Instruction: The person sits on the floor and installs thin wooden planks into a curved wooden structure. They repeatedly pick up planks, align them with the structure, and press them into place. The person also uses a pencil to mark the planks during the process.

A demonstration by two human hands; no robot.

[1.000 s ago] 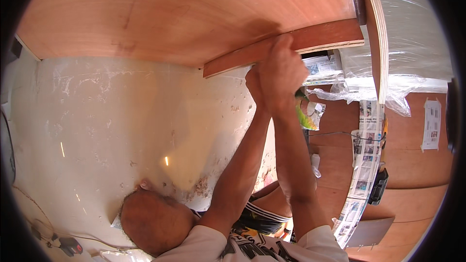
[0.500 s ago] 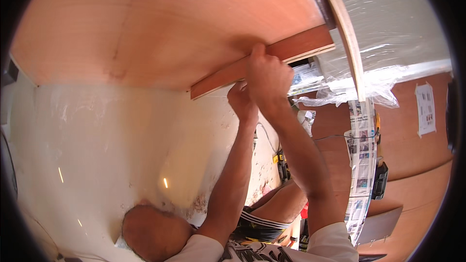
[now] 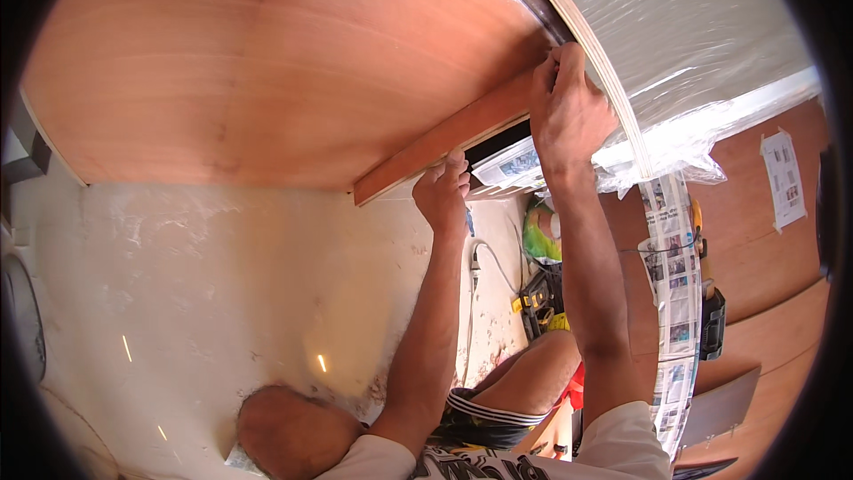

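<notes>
Both arms are reaching up from the lower edge of the frame toward a reddish-brown wooden strip [image 3: 444, 138] that is running diagonally from the centre of the frame up toward the upper right. The strip is lying against the underside of a large reddish-brown wooden panel [image 3: 240, 62], which is filling the upper left and upper centre of the frame.

The left hand [image 3: 444, 191] is sitting at centre frame, just below the lower part of the strip. Its fingers are curled, and their tips are pressing up against the strip's lower edge; it is not wrapping around anything, so the grip is a loose, half-closed push rather than a clasp.

The right hand [image 3: 569, 111] is higher, in the upper right, at the strip's upper end. Its fingers are folded over that end where the strip is meeting a pale curved plywood edge [image 3: 613, 98], so the grip is closing on the strip.

To the right of that edge, clear plastic sheeting [image 3: 693, 27] is covering the upper right corner. A strip of newspaper [image 3: 671, 284] is hanging down the right side. Between the two forearms, a white cable [image 3: 475, 276] is trailing down a cream wall [image 3: 204, 293], which is filling the lower left.
</notes>
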